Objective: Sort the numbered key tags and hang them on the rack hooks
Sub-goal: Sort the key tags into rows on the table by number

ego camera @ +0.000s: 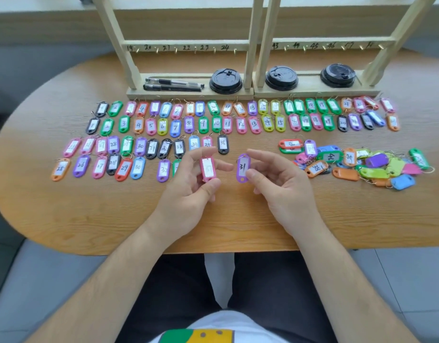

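Left hand (188, 188): we note thumb and fingers pinching a pink tag (208, 169), held upright.
Right hand (282, 184): pinches purple tag 31 (243, 167), just beside the pink one.
Sorted rows (188, 123): on the table (89, 214), beyond both hands.

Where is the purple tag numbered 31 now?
Head view, near the centre: the right hand pinches the purple tag, beside the pink tag in the left hand.

Rack (203, 43) cut off above, pink tag (208, 169) number unreadably blurred
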